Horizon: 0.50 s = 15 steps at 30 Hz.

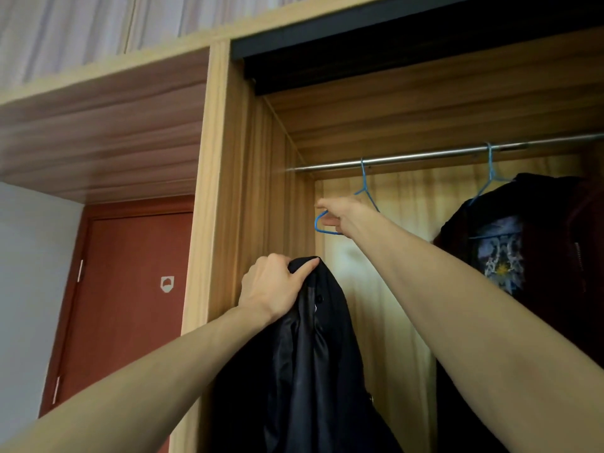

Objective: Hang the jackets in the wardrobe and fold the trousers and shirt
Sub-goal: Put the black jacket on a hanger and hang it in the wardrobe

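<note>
We hold the black jacket (304, 354) bunched at its top in our left hand (274, 289), fingers clenched over the fabric, at about six o'clock in the view before the open wardrobe (225, 191). Our right hand (340, 214) grasps the empty blue hanger (367, 191), whose hook sits on the steel rail (425, 156) toward twelve o'clock. At three o'clock a dark jacket (539, 256) already hangs. The cloth looks soft, limp and somewhat slick, probably of moderate weight, so we judge the collar and shoulders the best hold while threading the hanger in.
</note>
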Available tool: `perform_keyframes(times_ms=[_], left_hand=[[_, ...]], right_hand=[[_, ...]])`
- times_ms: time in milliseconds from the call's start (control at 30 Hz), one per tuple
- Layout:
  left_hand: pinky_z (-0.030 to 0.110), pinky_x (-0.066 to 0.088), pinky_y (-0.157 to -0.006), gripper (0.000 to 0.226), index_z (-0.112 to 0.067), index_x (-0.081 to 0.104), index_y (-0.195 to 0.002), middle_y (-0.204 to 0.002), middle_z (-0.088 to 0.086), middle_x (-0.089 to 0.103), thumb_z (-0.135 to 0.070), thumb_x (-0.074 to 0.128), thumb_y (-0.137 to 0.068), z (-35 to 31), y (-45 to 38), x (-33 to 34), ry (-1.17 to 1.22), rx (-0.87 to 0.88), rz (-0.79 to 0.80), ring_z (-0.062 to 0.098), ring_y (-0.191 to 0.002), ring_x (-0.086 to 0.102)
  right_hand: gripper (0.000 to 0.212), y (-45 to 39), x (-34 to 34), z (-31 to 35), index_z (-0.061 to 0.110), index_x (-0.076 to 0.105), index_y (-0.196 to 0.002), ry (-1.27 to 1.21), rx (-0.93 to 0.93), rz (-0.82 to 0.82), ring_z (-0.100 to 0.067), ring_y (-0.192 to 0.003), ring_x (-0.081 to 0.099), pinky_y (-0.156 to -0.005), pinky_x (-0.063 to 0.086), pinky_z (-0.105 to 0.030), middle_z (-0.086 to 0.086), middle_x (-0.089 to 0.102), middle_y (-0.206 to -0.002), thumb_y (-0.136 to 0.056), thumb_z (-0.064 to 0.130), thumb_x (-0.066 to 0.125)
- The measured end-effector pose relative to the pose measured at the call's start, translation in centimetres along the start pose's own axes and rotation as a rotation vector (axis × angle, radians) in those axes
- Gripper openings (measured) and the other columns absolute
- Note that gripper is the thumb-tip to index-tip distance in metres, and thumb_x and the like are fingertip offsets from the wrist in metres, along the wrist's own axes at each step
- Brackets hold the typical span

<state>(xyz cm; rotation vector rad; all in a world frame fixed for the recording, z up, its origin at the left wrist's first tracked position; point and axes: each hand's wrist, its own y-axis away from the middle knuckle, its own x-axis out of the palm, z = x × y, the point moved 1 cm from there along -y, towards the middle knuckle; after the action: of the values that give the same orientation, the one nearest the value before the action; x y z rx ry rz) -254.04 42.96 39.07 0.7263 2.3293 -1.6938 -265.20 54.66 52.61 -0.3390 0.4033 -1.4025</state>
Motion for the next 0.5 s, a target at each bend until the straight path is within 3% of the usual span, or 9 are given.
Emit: perform_keyframes(times_ms=[67, 100, 233, 267, 333, 367, 500], left_hand=[[0.041, 0.054, -0.075, 0.068, -0.012, 0.061, -0.068, -0.074, 0.002, 0.066, -0.074, 0.051, -0.093, 0.1, 0.2, 0.2, -0.02, 0.002, 0.011, 0.028, -0.077, 0.064], [0.041, 0.054, -0.075, 0.068, -0.011, 0.062, -0.069, -0.074, 0.002, 0.066, -0.074, 0.05, -0.093, 0.1, 0.3, 0.4, -0.024, -0.002, 0.018, 0.028, -0.077, 0.064], [0.042, 0.055, -0.075, 0.068, -0.013, 0.062, -0.068, -0.074, 0.003, 0.066, -0.075, 0.049, -0.093, 0.4, 0.9, 0.9, -0.012, -0.01, 0.031, 0.029, -0.077, 0.065], [0.042, 0.055, -0.075, 0.067, -0.014, 0.062, -0.068, -0.074, 0.003, 0.066, -0.075, 0.049, -0.093, 0.4, 1.2, 1.0, -0.017, -0.013, 0.029, 0.029, -0.077, 0.065], [0.041, 0.054, -0.074, 0.067, -0.015, 0.062, -0.069, -0.074, 0.002, 0.067, -0.075, 0.047, -0.094, 0.4, 1.7, 1.2, -0.034, -0.013, 0.021, 0.028, -0.077, 0.065], [0.04, 0.054, -0.073, 0.067, -0.015, 0.063, -0.07, -0.074, 0.001, 0.066, -0.076, 0.046, -0.094, 0.3, 2.0, 1.3, -0.045, -0.012, 0.019, 0.027, -0.076, 0.065], [0.041, 0.055, -0.073, 0.067, -0.017, 0.064, -0.069, -0.073, 0.0, 0.067, -0.076, 0.046, -0.094, 0.4, 2.8, 2.1, -0.032, 0.002, 0.031, 0.025, -0.074, 0.066]], right_hand=[[0.012, -0.4, 1.3, 0.3, 0.005, 0.057, -0.11, -0.06, 0.007, 0.054, -0.004, -0.035, 0.059, -0.031, 0.038, -0.017, -0.002, 0.066, -0.098, -0.102, 0.012, 0.06], [0.008, -0.4, 1.6, 0.4, 0.008, 0.055, -0.097, -0.089, 0.013, 0.046, -0.004, -0.034, 0.058, -0.034, 0.04, -0.019, -0.002, 0.062, -0.091, -0.104, 0.009, 0.054], [0.029, -0.4, 1.1, 0.9, 0.01, 0.041, -0.078, -0.199, 0.002, -0.027, -0.014, -0.06, 0.046, -0.036, 0.045, -0.018, -0.005, 0.043, -0.077, -0.105, -0.001, 0.042], [0.032, -0.2, 0.7, 0.9, 0.012, 0.038, -0.077, -0.215, -0.016, -0.027, -0.015, -0.063, 0.044, -0.049, 0.051, -0.016, -0.005, 0.041, -0.078, -0.106, 0.0, 0.04], [0.029, -0.3, -0.3, 0.7, 0.017, 0.042, -0.083, -0.225, -0.032, -0.111, -0.018, -0.069, 0.048, -0.081, 0.057, -0.026, -0.007, 0.042, -0.078, -0.108, 0.002, 0.036], [0.027, -0.4, -0.9, 0.3, 0.018, 0.046, -0.09, -0.222, -0.031, -0.159, -0.02, -0.069, 0.05, -0.085, 0.058, -0.032, -0.008, 0.045, -0.08, -0.108, 0.001, 0.036], [0.015, -0.8, -3.6, -1.0, 0.007, 0.057, -0.109, -0.027, -0.178, -0.171, -0.016, -0.051, 0.045, -0.049, 0.057, -0.026, -0.008, 0.049, -0.075, -0.107, 0.008, 0.042]])
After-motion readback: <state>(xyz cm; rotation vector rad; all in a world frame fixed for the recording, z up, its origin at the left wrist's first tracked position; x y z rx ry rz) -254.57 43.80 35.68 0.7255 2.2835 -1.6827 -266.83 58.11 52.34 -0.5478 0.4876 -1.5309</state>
